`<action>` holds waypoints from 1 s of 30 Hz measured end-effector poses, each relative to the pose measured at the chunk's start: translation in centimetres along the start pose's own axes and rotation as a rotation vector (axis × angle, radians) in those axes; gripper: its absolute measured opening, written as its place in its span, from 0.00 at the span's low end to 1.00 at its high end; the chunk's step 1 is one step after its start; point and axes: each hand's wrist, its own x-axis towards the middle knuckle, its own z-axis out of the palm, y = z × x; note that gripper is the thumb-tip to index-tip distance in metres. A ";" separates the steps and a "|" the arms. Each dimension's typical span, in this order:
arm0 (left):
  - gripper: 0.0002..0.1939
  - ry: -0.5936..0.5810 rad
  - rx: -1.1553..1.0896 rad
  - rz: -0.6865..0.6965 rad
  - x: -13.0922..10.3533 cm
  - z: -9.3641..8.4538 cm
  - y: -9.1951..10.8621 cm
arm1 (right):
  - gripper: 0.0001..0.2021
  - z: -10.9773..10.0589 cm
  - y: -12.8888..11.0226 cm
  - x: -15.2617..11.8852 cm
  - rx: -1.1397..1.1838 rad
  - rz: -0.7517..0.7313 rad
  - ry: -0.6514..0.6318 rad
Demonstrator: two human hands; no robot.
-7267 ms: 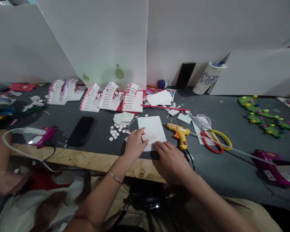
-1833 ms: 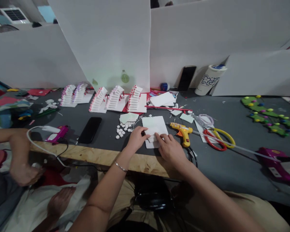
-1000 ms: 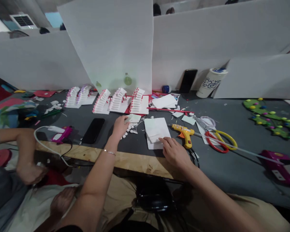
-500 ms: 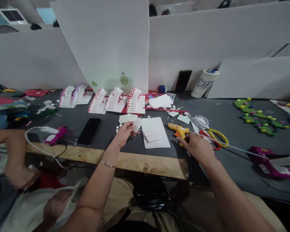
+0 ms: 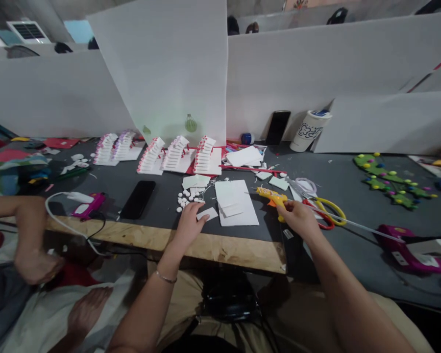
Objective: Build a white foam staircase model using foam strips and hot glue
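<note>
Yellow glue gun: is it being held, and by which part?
Yes, the right hand holds the yellow glue gun at its rear end, near the top of the handle.

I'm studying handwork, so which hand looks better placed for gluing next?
Probably the right: the right hand grips the yellow glue gun, while the left hand touches a small white card.

Dim, flat indoor light with soft shadows, slight blur, wide-angle edge stretching.

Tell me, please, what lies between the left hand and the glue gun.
In the head view, a small white card at the left hand, then a white sheet bearing smaller pieces.
</note>
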 end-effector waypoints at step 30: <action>0.24 0.058 -0.237 -0.203 -3.1 0.2 1.1 | 0.17 1.2 -5.6 -8.6 0.476 -0.353 -0.452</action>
